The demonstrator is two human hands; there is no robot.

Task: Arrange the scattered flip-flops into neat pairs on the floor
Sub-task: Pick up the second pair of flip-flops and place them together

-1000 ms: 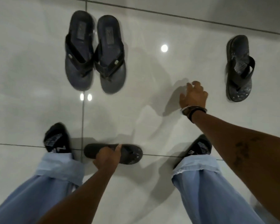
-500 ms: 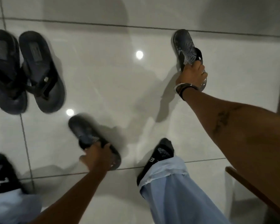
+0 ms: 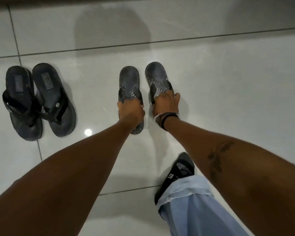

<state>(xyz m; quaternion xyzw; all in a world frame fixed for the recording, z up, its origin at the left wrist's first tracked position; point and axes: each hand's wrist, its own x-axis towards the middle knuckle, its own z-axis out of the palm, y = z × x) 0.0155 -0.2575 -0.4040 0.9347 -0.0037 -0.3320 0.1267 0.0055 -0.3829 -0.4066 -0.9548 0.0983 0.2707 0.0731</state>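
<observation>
Flip-flops: left flip-flop (image 3: 129,86) gripped at the strap by left hand (image 3: 130,111), right flip-flop (image 3: 156,79) by right hand (image 3: 166,103). Set both flat on floor (image 3: 228,82), toes level, edges just beside, then release.

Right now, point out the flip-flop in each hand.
Left-hand flip-flop (image 3: 129,77), head view, bare heel end of the footbed.
Right-hand flip-flop (image 3: 156,74), head view, patterned heel end of the footbed.
</observation>
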